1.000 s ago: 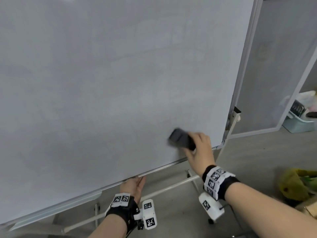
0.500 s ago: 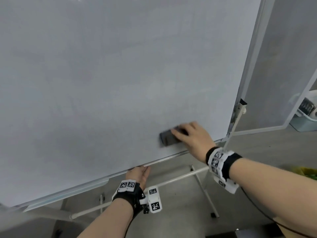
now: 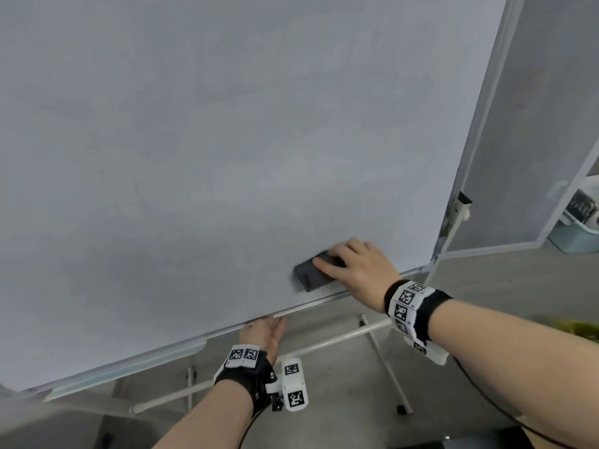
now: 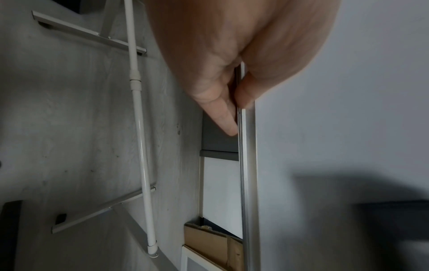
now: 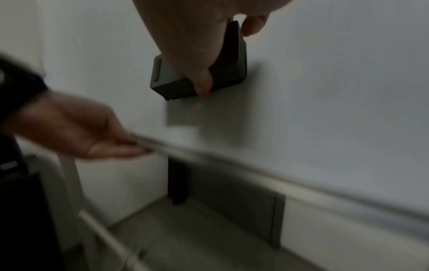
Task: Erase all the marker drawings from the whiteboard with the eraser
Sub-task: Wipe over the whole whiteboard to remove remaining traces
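Observation:
The whiteboard [image 3: 227, 140] fills most of the head view and shows only faint grey smears, no clear drawings. My right hand [image 3: 356, 270] grips the dark grey eraser [image 3: 309, 274] and presses it flat against the board near the lower right corner. In the right wrist view the eraser [image 5: 171, 80] is held between thumb and fingers against the board [image 5: 325, 91]. My left hand [image 3: 264, 332] pinches the board's metal bottom edge [image 3: 311, 304] from below. In the left wrist view, thumb and fingers of the left hand [image 4: 236, 102] clamp the bottom edge [image 4: 247, 174].
The board stands on a white metal frame with crossbars [image 3: 324, 345] and legs over a grey floor. A second framed panel [image 3: 534, 124] stands to the right, with a pale blue bin [image 3: 570, 234] behind it. Cardboard [image 4: 209, 243] lies on the floor behind the board.
The right hand slid the eraser leftward along the lower part of the board, and it now sits flatter and a little lower. The left hand kept its hold on the bottom edge.

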`<move>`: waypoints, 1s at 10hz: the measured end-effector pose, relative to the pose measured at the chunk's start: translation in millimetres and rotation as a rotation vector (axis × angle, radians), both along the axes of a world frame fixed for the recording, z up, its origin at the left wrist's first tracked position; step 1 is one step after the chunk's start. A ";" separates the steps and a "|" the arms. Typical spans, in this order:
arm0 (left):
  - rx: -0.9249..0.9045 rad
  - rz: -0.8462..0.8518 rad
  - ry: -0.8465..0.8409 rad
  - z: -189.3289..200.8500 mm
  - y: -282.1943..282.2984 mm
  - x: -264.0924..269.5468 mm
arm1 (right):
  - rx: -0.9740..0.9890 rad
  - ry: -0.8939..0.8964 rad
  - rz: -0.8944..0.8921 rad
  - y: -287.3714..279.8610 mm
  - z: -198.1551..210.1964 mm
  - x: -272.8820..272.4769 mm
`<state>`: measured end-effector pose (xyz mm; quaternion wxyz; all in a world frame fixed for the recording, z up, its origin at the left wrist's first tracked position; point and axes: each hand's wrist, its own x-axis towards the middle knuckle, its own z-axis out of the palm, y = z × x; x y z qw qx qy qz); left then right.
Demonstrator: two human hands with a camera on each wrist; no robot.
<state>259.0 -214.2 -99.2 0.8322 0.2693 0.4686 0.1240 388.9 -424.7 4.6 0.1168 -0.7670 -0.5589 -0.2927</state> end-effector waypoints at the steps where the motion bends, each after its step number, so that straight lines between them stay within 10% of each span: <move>1: 0.031 -0.070 0.033 2.1 -4.3 -2.6 | 0.264 0.071 -0.060 17.9 71.4 15.0; 3: 0.085 0.066 0.022 15.2 -23.1 -8.3 | 0.587 0.119 -0.137 46.2 136.4 6.3; 5: 0.060 0.048 -0.006 26.0 -18.1 -17.5 | -0.139 -0.012 0.010 41.5 -0.3 -35.0; 10: -0.009 -0.017 0.027 28.2 72.0 -140.5 | -0.084 0.201 0.007 82.5 -6.4 -80.5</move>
